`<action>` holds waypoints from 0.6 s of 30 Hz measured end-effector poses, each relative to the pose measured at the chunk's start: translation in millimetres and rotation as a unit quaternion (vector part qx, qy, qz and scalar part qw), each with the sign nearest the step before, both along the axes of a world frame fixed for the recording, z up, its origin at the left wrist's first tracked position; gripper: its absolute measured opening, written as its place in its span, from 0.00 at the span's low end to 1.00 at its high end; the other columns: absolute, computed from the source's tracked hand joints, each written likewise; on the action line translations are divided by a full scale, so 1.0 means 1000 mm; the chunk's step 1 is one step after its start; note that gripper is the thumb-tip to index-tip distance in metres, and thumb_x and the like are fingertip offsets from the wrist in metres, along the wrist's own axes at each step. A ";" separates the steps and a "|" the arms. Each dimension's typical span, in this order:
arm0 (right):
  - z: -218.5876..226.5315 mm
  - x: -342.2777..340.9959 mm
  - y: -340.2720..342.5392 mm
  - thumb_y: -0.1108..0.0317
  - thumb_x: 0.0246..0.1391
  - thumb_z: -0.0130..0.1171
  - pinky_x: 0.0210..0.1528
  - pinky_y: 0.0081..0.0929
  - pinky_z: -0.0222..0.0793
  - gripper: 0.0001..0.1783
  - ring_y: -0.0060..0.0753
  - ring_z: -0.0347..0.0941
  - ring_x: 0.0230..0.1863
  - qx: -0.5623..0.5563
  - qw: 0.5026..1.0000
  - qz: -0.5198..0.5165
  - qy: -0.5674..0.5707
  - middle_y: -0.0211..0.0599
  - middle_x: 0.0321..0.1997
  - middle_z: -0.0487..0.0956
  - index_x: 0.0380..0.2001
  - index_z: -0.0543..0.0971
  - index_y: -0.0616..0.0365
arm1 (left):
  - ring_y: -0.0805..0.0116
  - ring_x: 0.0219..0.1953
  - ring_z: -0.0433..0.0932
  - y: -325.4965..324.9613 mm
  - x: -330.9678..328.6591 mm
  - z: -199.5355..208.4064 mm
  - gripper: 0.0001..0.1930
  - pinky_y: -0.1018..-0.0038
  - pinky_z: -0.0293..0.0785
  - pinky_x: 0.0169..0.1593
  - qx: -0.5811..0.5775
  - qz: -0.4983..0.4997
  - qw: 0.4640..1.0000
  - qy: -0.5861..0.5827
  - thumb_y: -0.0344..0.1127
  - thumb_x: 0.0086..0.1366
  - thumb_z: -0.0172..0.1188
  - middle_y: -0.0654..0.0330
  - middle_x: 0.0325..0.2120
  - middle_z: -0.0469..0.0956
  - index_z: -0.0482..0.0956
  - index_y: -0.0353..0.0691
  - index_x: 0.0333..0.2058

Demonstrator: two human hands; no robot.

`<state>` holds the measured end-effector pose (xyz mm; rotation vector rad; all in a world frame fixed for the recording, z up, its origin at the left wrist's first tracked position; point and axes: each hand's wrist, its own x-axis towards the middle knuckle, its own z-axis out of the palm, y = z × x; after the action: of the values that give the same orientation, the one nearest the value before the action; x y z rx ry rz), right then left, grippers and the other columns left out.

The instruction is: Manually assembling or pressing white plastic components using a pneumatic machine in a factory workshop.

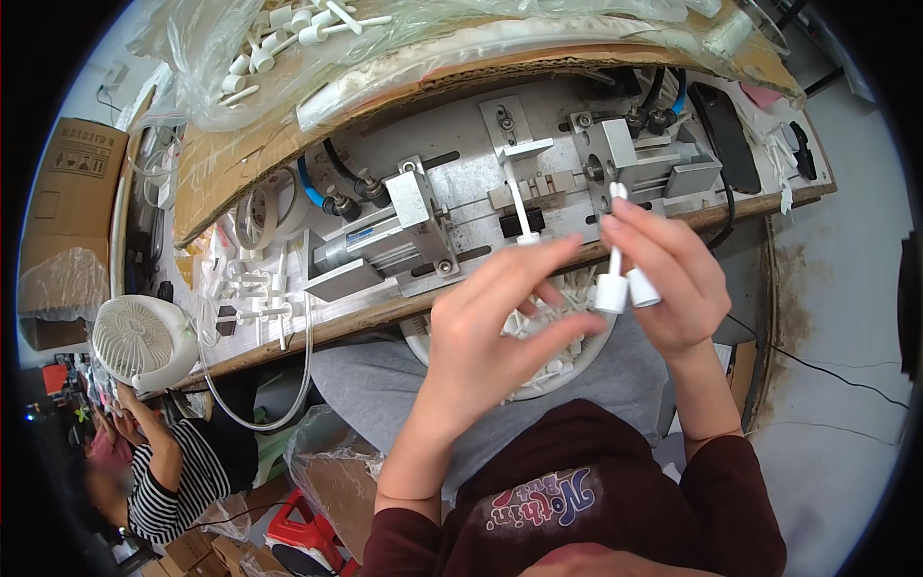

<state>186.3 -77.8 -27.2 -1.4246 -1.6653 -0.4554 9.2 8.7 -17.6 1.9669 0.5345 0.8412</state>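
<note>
My right hand (681, 279) pinches a pair of white plastic rods with cylindrical caps (612, 291), caps hanging downward. To its left, my left hand (490, 332) is held with thumb and fingers apart and nothing visible between them. Just beyond the left fingertips, another white capped rod (517, 197) rests in the metal clamping fixture (538, 188) on the bench, its cap toward me. Beneath both hands, a white round tub (511, 394) full of similar white parts sits on my lap, partly hidden by the left hand.
Metal cylinder blocks (385, 236) with hoses flank the fixture. Cardboard (216, 192) with plastic-wrapped white parts (288, 38) overhangs the back. A dark phone (726, 135) lies at right. White branched pieces (260, 308) and a fan (144, 341) are at left, where another person (183, 471) sits.
</note>
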 end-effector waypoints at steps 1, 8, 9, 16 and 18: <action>0.001 -0.003 0.001 0.76 0.40 0.66 0.36 0.28 0.80 0.21 0.41 0.83 0.37 -0.007 1.000 0.011 -0.010 0.50 0.46 0.83 0.43 0.84 0.68 | 0.72 0.34 0.84 -0.004 -0.002 0.006 0.23 0.79 0.82 0.35 -0.095 -0.038 0.994 -0.045 0.24 0.47 0.78 0.54 0.41 0.84 0.85 0.34 0.44; -0.011 -0.003 0.012 0.77 0.38 0.61 0.38 0.30 0.80 0.24 0.42 0.83 0.40 0.000 1.000 0.028 0.007 0.51 0.48 0.83 0.44 0.83 0.69 | 0.71 0.36 0.81 -0.004 -0.008 -0.011 0.20 0.77 0.82 0.35 0.146 0.083 0.985 -0.032 0.20 0.49 0.74 0.55 0.43 0.83 0.86 0.36 0.44; -0.012 -0.001 0.011 0.78 0.38 0.61 0.39 0.30 0.80 0.24 0.42 0.83 0.41 -0.002 1.000 0.020 0.012 0.51 0.48 0.83 0.44 0.83 0.69 | 0.70 0.36 0.81 -0.002 -0.007 -0.013 0.19 0.76 0.81 0.35 0.193 0.097 0.976 0.004 0.21 0.49 0.74 0.55 0.43 0.83 0.86 0.36 0.43; -0.009 -0.007 0.001 0.72 0.49 0.70 0.55 0.33 0.76 0.26 0.49 0.80 0.54 -0.033 0.994 0.032 0.096 0.55 0.55 0.80 0.52 0.79 0.70 | 0.66 0.30 0.82 0.005 0.007 -0.027 0.13 0.73 0.79 0.35 0.310 0.117 0.934 0.135 0.28 0.53 0.71 0.57 0.46 0.85 0.85 0.36 0.40; -0.003 -0.006 0.000 0.70 0.50 0.71 0.59 0.35 0.74 0.29 0.50 0.78 0.57 -0.052 0.989 0.062 0.125 0.57 0.58 0.78 0.55 0.77 0.72 | 0.66 0.28 0.82 0.009 0.009 -0.025 0.13 0.74 0.79 0.33 0.303 0.118 0.936 0.131 0.29 0.53 0.72 0.58 0.46 0.85 0.86 0.37 0.39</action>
<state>180.0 -77.5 -29.9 -1.3814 -1.5799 -0.1165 18.6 18.2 -42.4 2.6450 0.7418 0.9779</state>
